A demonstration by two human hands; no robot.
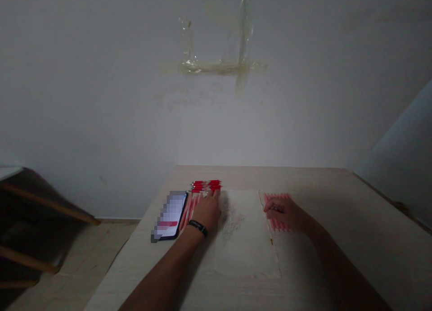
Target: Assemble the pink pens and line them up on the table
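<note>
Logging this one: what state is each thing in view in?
Phone: lying flat, screen lit.
Red pens: lying bunched together.
Left pink sticks: lying down, partly hidden.
Right pink sticks: lying in a row, partly hidden.
Pale sheet: spread out, marked.
Wall tape: stuck on, wrinkled.
Left hand: reaching beside the red pens, grip unclear.
Right hand: curled, grip unclear.

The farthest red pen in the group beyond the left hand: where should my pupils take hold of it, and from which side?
Pinch the farthest red pen around mid-barrel, probably from above and slightly behind, fingers across its width. It is slim and lies crosswise; other red pens sit close on its near side, while tabletop shows beyond.
</note>
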